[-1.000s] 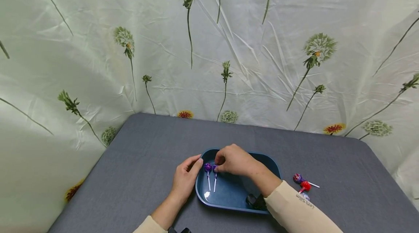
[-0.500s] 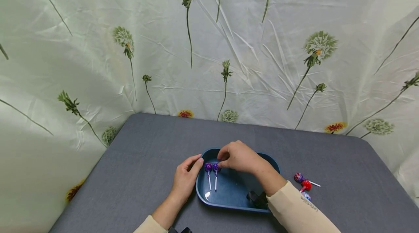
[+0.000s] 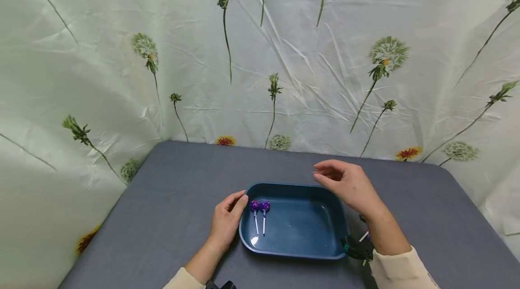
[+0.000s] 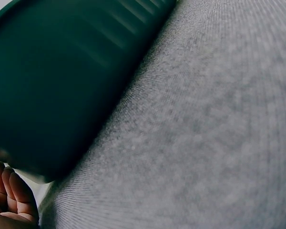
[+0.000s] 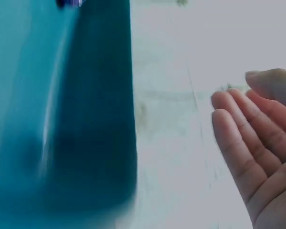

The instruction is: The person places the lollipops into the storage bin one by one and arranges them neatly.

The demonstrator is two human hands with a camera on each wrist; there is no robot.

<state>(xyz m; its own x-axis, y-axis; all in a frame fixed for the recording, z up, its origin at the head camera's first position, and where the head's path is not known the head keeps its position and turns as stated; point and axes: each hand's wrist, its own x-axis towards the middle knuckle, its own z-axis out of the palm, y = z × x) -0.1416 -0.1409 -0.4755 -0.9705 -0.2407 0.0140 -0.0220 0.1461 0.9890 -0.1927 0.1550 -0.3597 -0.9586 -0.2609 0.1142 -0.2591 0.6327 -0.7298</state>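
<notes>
Clearly, only the head view takes in the whole blue tray on the grey tabletop, with two purple lollipops lying side by side at its left end, heads toward the far wall and white sticks toward the person. The left wrist view adds the tray's outer wall, ridged along one part, and the fingertips of the left hand by its end; the right wrist view catches just a blurred purple scrap of lollipop, but shows the palm side of the right hand.

Counted up: two hands, one tray, two lollipops inside it; beyond the right wrist lie more lollipops, too hidden to number. One flowered cloth hangs behind.

The left hand rests at the tray's left edge, thumb and fingers relaxed against the rim. The right hand is empty near the far right corner, fingers gently bent, thumb apart from them.
</notes>
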